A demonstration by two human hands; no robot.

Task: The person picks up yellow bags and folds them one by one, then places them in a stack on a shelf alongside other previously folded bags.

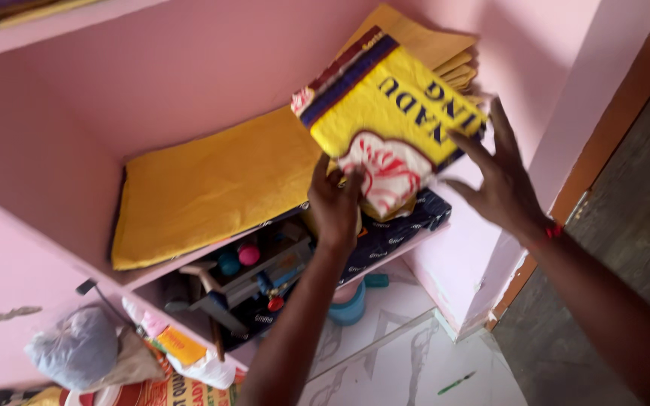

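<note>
Left hand (pixel 334 201) pinching lower edge of yellow printed bag (pixel 389 120), held tilted above shelf (pixel 137 282) right front corner. Right hand (pixel 499 177) spread, fingertips touching bag's right edge. Long axis runs upper-left to lower-right.

Pink shelf (pixel 54 248) | yellow sheet (pixel 212 188) lying flat | tools (pixel 242 286) beneath | grey bundle (pixel 77 347) | green pen (pixel 457 383) on floor

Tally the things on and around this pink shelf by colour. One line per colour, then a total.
Yellow: 3 – printed bag held by left hand and right hand, mat, folded stack
Pink: 1 – ball
Teal: 2 – ball, tape roll
Green: 1 – pen
Grey: 1 – bundle
Total: 8
</note>
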